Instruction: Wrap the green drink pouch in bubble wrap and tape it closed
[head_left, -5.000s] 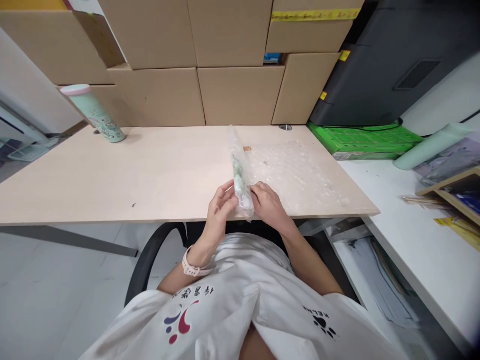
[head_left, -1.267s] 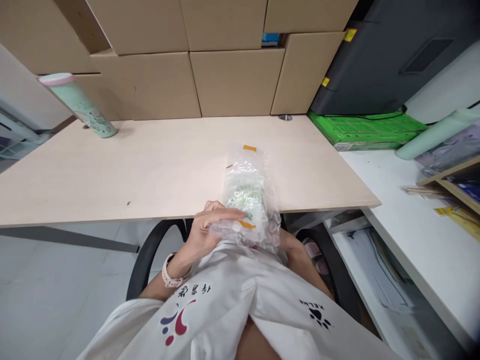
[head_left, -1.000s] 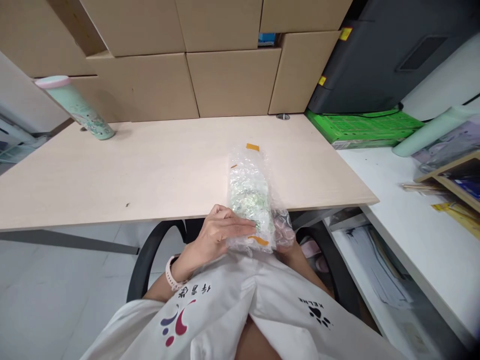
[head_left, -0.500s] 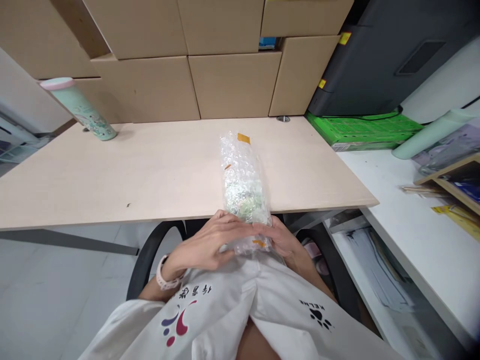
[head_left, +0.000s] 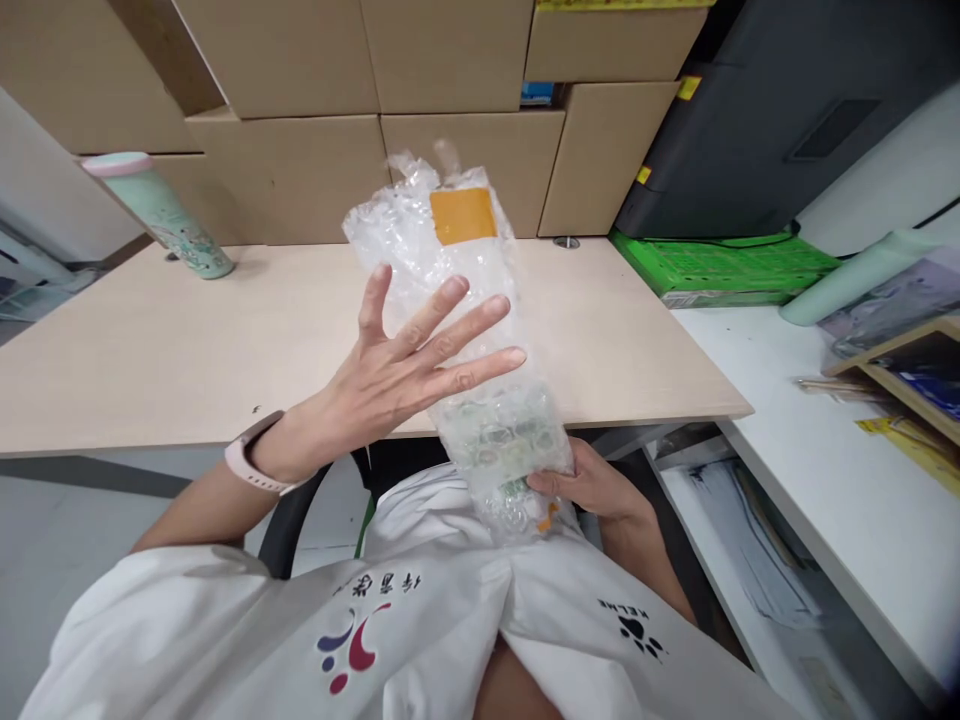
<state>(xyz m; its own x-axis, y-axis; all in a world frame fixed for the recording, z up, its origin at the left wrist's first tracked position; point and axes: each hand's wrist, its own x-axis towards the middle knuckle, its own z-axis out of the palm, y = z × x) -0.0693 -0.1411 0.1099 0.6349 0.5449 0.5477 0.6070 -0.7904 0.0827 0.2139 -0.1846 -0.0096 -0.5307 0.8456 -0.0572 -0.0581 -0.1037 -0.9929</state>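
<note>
A long bubble-wrap package stretches from my lap up past the table's front edge. Something pale green shows through its lower part, but its kind cannot be made out. Brown tape sticks to its loose upper flap, with a smaller bit near the bottom. My right hand grips the lower right side, thumb on top. Over the middle of the wrap, my left hand is spread wide with fingers apart, holding nothing; whether it touches the plastic cannot be told.
A wooden-topped table lies ahead, with stacked cardboard boxes along its back. A mint tumbler stands at the left. To the right are a green box, a dark case and a white desk.
My left hand has left the package's lower end and moved up and left, fingers now spread. The wrap's upper end has risen and widened. My right hand keeps hold near the bottom.
</note>
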